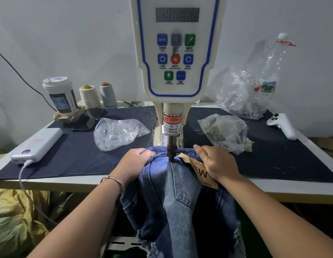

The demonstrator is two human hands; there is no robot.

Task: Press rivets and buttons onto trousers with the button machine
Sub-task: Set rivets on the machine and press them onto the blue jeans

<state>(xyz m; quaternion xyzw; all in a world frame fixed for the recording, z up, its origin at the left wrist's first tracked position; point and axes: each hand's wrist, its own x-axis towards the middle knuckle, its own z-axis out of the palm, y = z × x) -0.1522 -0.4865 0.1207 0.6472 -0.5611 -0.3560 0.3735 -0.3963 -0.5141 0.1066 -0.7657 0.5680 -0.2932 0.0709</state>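
Blue denim trousers point(177, 187) hang over the table's front edge, their waistband under the dark punch point(171, 149) of the white button machine point(177, 53). My left hand point(133, 162) grips the bunched waistband left of the punch. My right hand point(216, 162) holds the waistband on the right, fingers curled over the fabric and the brown paper tag point(201, 174). Both hands sit a few centimetres from the punch. The die under the fabric is hidden.
Clear bags of metal parts point(117, 133) point(223, 133) lie either side of the machine on the dark cloth table cover point(83, 155). A white power bank point(39, 144) with cable, a cup point(59, 94), two thread cones point(89, 96), a plastic bottle point(270, 75) and a white controller point(283, 125) stand around.
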